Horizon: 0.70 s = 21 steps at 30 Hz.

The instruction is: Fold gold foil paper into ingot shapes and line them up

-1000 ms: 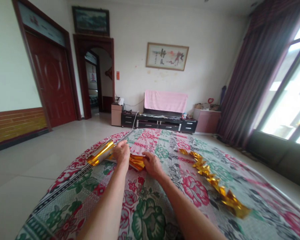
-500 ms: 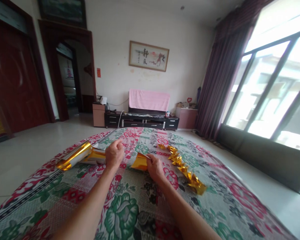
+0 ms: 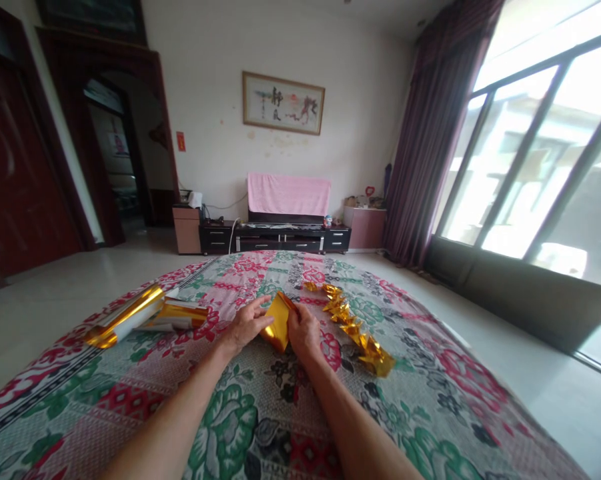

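A piece of shiny gold foil paper (image 3: 279, 320) stands tilted between my two hands above the cloth. My right hand (image 3: 304, 331) is closed round its right edge, gripping it. My left hand (image 3: 247, 325) is beside its left edge with fingers apart, the tips at or just touching the paper. To the right, a row of folded gold foil pieces (image 3: 351, 327) lies in a slanting line. On the left, curled gold foil sheets (image 3: 130, 317) with a pale inner side rest on the table, apart from my left hand.
A flowered cloth (image 3: 230, 427) in red, green and grey covers the round table. Beyond it are a low black TV cabinet (image 3: 300, 241), a pink cloth (image 3: 289, 193) draped over something on it, and pinkish side cabinets. A large window (image 3: 520, 160) is at right.
My left hand has moved right from near the curled sheets to the paper, its fist opening. The paper in my right hand is tilted more upright. The view has shifted slightly right.
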### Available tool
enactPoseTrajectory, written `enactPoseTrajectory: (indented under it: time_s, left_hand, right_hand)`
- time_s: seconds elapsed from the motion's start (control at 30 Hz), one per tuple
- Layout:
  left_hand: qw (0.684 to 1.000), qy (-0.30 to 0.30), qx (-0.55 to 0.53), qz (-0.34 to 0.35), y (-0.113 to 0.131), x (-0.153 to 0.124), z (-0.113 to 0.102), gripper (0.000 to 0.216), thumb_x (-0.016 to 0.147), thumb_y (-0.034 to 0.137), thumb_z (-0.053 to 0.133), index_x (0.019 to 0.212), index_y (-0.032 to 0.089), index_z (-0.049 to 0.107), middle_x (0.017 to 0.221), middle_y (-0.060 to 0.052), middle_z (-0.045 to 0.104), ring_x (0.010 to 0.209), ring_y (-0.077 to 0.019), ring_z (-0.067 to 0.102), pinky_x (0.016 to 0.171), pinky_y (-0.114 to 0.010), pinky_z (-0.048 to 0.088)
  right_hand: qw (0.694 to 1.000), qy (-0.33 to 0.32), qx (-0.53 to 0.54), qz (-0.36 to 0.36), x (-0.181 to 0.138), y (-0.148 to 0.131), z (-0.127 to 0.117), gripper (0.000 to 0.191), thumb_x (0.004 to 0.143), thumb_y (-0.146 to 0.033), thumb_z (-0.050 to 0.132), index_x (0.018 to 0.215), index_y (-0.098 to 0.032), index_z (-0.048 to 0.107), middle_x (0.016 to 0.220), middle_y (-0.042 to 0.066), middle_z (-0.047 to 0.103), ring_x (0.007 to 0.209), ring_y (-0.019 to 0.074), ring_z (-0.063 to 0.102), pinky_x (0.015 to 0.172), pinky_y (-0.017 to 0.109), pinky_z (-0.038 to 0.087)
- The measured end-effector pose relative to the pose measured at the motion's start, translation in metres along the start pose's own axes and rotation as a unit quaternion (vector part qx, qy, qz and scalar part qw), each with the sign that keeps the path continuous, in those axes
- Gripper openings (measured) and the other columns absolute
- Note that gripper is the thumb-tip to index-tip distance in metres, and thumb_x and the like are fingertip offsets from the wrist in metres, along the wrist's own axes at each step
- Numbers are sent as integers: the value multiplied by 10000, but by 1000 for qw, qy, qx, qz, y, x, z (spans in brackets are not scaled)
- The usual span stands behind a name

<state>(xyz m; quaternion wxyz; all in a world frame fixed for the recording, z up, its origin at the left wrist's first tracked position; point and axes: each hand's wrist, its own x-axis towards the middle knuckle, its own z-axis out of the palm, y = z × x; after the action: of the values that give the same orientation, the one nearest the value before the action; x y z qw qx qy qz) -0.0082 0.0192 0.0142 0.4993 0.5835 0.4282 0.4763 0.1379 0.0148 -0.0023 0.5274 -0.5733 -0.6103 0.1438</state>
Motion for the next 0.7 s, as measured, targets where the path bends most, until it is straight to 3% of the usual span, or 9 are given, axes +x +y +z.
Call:
enactPoseTrajectory:
  time_s: [0.33,0.47,0.57,0.7]
  left_hand:
    - [1000,-18,-1,-6,0,-2,-1,697,620,180,578,1287,130,381,711,-3,619,611,-128,595,606,-237,451]
    - [1000,-24,10,17,1,-5,1,749,622,154,563,1330,182,321,827,-21,639,643,-126,600,613,-235,460]
    - [999,-35,32,25,0,-4,1,635,637,186,560,1258,166,433,909,-42,653,693,-144,612,647,-249,476]
    - [988,-21,150,31,-2,1,-5,350,644,285,577,949,135,657,753,-16,677,684,-173,615,606,-235,466]
  right_hand:
    - [995,12,96,33,7,16,6,355,732,-295,423,988,-138,614,727,32,650,632,148,559,575,223,431]
    - [988,2,142,57,7,16,7,419,721,-316,460,1073,-118,573,621,4,616,543,128,529,520,211,414]
    - [982,-32,176,52,6,14,6,394,718,-320,478,1049,-136,586,620,-4,617,536,122,528,508,207,416]
    - [963,-71,256,41,4,6,2,331,731,-348,479,972,-156,598,703,9,646,581,125,553,528,210,441]
